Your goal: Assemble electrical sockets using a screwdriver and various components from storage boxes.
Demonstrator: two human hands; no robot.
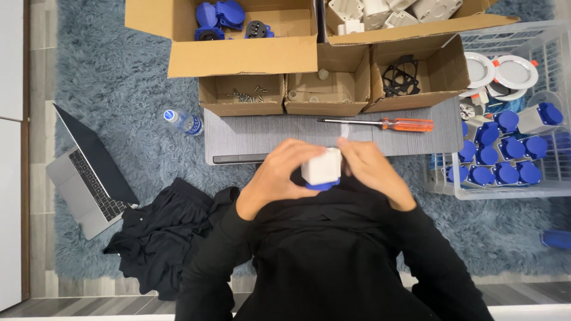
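From the head camera we see our left hand (276, 178) and right hand (372, 169) pinching a white socket box with a blue cap (322, 169) from both sides, above the grey board (262, 134). We judge it light, rigid, smooth plastic, best held by its flat side walls; an orange-handled screwdriver (380, 123) lies just beyond

Shaggy blue-grey rug (119, 95) covers most of the floor. Low grey table (267, 134) at centre (ribbed top). Grey wood-look floorboards (38, 71) along the left and near edges. White panel (11, 59) far left. Even, soft light.
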